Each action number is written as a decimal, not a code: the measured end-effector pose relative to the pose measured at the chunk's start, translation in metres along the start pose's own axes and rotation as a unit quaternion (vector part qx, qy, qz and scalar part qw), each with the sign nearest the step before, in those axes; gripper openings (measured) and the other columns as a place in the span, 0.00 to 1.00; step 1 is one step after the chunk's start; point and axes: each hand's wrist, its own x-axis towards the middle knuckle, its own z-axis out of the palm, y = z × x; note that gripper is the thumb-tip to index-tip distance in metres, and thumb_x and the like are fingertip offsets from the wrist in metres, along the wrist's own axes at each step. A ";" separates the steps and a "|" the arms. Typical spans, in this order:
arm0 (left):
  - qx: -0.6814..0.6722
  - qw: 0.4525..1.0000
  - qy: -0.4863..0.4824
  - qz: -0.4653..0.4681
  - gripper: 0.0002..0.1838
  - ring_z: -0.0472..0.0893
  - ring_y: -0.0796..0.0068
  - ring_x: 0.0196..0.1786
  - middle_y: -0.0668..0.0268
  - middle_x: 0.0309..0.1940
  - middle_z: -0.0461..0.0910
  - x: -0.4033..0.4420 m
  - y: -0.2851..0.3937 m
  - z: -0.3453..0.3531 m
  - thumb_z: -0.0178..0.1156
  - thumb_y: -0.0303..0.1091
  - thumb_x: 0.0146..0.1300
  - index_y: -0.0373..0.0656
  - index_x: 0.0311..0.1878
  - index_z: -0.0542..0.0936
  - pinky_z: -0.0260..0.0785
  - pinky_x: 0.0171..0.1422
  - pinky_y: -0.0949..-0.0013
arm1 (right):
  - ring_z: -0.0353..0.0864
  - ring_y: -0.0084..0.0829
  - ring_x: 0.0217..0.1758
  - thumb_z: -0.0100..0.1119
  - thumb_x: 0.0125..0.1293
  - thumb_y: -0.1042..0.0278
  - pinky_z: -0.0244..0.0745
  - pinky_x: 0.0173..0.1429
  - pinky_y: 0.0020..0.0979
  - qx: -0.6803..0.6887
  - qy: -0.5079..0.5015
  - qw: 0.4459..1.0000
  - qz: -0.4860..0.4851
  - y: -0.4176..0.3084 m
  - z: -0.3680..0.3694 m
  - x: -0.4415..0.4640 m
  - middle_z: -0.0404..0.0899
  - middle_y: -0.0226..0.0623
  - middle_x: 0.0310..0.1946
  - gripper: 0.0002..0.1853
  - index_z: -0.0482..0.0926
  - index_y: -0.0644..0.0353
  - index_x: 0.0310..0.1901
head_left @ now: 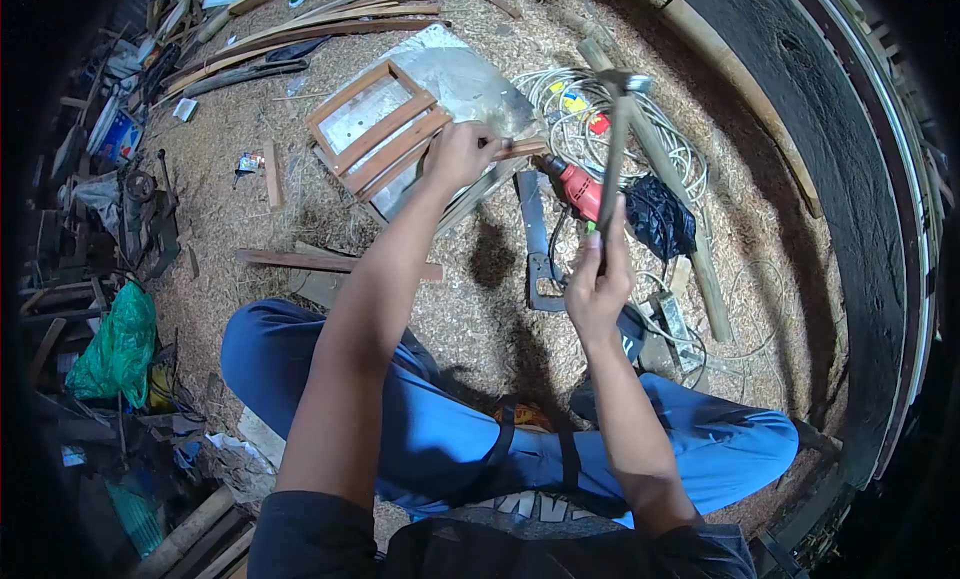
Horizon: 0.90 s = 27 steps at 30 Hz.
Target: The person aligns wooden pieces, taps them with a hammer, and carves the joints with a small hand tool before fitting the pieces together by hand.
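My right hand [602,279] is wrapped round the handle of a hammer [614,154], which stands raised with its head toward the top of the view. My left hand [462,155] rests at the right end of a brown wooden frame [330,134] with slats across it. Its fingers are pinched near a short wooden piece [525,148]; what lies between the fingertips is too small to make out. Under the frame lies a grey board [470,74]. A red power drill [580,189] sits just left of the hammer handle.
A handsaw [533,234] lies on the shavings-covered ground beside the drill. Coiled pale cable [680,149], a black plastic bag [660,217] and a wooden pole [690,239] are on the right. Wood strips [330,24] lie far left, a loose plank [300,261] nearer, a green bag [120,344] left.
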 end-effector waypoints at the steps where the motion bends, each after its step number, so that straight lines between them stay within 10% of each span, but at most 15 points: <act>1: 0.016 1.000 -0.006 -0.009 0.15 0.88 0.48 0.39 0.49 0.34 0.87 0.000 0.000 0.000 0.70 0.45 0.64 0.41 0.39 0.90 0.78 0.48 0.54 | 0.86 0.47 0.43 0.51 0.72 0.85 0.79 0.48 0.39 -0.028 0.024 0.999 -0.040 -0.004 -0.001 0.002 0.84 0.57 0.49 0.29 0.66 0.71 0.75; 3: 0.017 1.000 -0.012 -0.023 0.15 0.88 0.48 0.39 0.48 0.34 0.87 0.001 0.003 -0.002 0.70 0.45 0.63 0.41 0.39 0.91 0.78 0.48 0.54 | 0.80 0.26 0.28 0.47 0.77 0.81 0.74 0.33 0.28 -0.025 0.064 0.994 -0.086 0.022 0.010 -0.014 0.84 0.39 0.38 0.30 0.62 0.63 0.79; 5: 0.015 0.999 -0.019 -0.036 0.14 0.87 0.48 0.39 0.48 0.34 0.87 -0.002 0.006 -0.002 0.70 0.44 0.63 0.42 0.40 0.91 0.78 0.48 0.53 | 0.90 0.43 0.44 0.46 0.77 0.81 0.80 0.46 0.35 -0.126 -0.007 0.980 -0.154 0.038 0.020 -0.020 0.86 0.54 0.54 0.29 0.63 0.63 0.78; 6: 0.003 1.000 -0.015 -0.018 0.14 0.87 0.48 0.39 0.48 0.35 0.87 0.000 0.004 -0.002 0.70 0.45 0.63 0.42 0.39 0.91 0.78 0.48 0.53 | 0.85 0.52 0.61 0.47 0.77 0.80 0.78 0.59 0.39 -0.058 -0.159 0.980 0.106 0.035 0.016 -0.032 0.80 0.59 0.64 0.28 0.65 0.62 0.78; 10: -0.012 1.000 -0.004 -0.006 0.16 0.87 0.49 0.40 0.49 0.35 0.87 0.002 0.000 0.000 0.71 0.46 0.64 0.41 0.39 0.90 0.77 0.48 0.54 | 0.88 0.52 0.52 0.49 0.75 0.81 0.80 0.56 0.42 -0.074 -0.067 0.995 -0.012 0.038 0.014 -0.026 0.84 0.60 0.54 0.29 0.65 0.64 0.77; 14: -0.015 1.000 -0.005 -0.002 0.18 0.87 0.48 0.41 0.49 0.35 0.87 0.001 0.001 0.002 0.71 0.48 0.65 0.40 0.39 0.90 0.77 0.49 0.54 | 0.88 0.42 0.49 0.50 0.74 0.83 0.80 0.51 0.34 -0.013 -0.063 0.992 0.106 -0.008 -0.005 -0.001 0.83 0.59 0.54 0.29 0.66 0.68 0.76; 15: -0.012 1.000 -0.003 0.001 0.18 0.87 0.47 0.41 0.49 0.35 0.87 0.001 -0.001 0.001 0.71 0.48 0.65 0.39 0.39 0.90 0.77 0.49 0.54 | 0.65 0.15 0.23 0.49 0.77 0.80 0.64 0.26 0.23 -0.010 0.025 0.998 -0.048 0.001 0.004 0.002 0.71 0.25 0.26 0.31 0.62 0.60 0.80; 18: 0.001 1.000 -0.002 0.007 0.18 0.87 0.46 0.41 0.48 0.36 0.87 0.005 -0.003 0.002 0.71 0.48 0.64 0.40 0.39 0.90 0.78 0.48 0.53 | 0.82 0.26 0.32 0.48 0.77 0.81 0.77 0.37 0.28 -0.021 0.058 0.996 -0.065 0.019 0.011 -0.014 0.83 0.38 0.35 0.31 0.61 0.60 0.80; 20: 0.005 1.000 -0.002 0.012 0.18 0.87 0.46 0.41 0.48 0.36 0.87 0.003 -0.004 0.005 0.71 0.49 0.64 0.40 0.38 0.90 0.78 0.48 0.53 | 0.88 0.45 0.58 0.48 0.77 0.80 0.80 0.60 0.35 -0.115 -0.029 0.987 -0.112 0.038 0.020 -0.027 0.84 0.55 0.57 0.30 0.62 0.62 0.79; 21: 0.000 1.000 -0.012 0.000 0.18 0.87 0.46 0.40 0.49 0.36 0.87 0.005 -0.004 0.006 0.71 0.49 0.64 0.40 0.39 0.90 0.78 0.48 0.53 | 0.72 0.50 0.76 0.47 0.77 0.78 0.67 0.76 0.39 -0.037 -0.175 0.975 0.131 0.039 0.017 -0.034 0.72 0.60 0.70 0.28 0.63 0.63 0.78; 23: -0.001 1.000 -0.021 -0.011 0.18 0.87 0.46 0.40 0.49 0.36 0.87 0.008 -0.003 0.002 0.71 0.49 0.64 0.40 0.39 0.90 0.78 0.48 0.53 | 0.89 0.53 0.42 0.49 0.75 0.79 0.80 0.52 0.45 -0.100 -0.117 0.986 0.060 0.055 0.017 -0.044 0.84 0.65 0.46 0.28 0.66 0.63 0.76; 27: 0.005 1.000 -0.013 -0.002 0.18 0.88 0.48 0.40 0.51 0.36 0.88 0.000 0.007 -0.002 0.71 0.51 0.64 0.43 0.41 0.91 0.78 0.48 0.54 | 0.89 0.50 0.41 0.50 0.75 0.79 0.80 0.50 0.42 -0.051 -0.136 0.976 0.165 0.030 0.009 -0.029 0.85 0.62 0.49 0.28 0.67 0.63 0.76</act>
